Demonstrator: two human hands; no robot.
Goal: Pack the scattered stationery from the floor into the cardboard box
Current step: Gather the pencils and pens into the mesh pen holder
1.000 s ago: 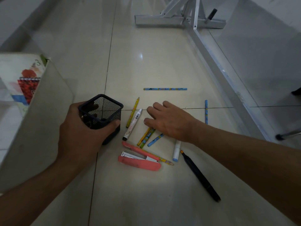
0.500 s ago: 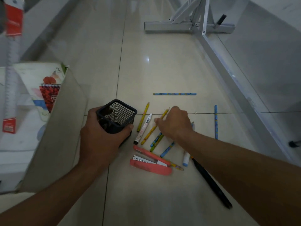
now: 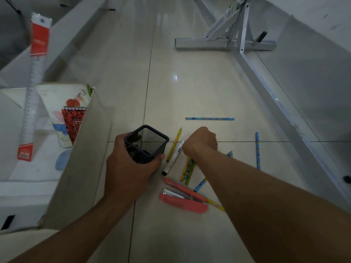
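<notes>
Lying scattered at centre frame, the stationery includes a yellow pencil (image 3: 174, 144), a white marker (image 3: 173, 158), a pink stapler (image 3: 183, 203) and a long blue pencil (image 3: 209, 118) farther up. The cardboard box (image 3: 81, 168) stands open at left, with a red notebook (image 3: 73, 122) and a packaged ruler (image 3: 32, 103) inside. The left hand (image 3: 129, 168) grips a black mesh pen holder (image 3: 146, 144) beside the box. The right hand (image 3: 201, 143) is balled over the pencils; I cannot tell what its fingers hold. The glossy pale floor (image 3: 190, 82) runs up to a grey metal frame (image 3: 224, 43) at upper right.
</notes>
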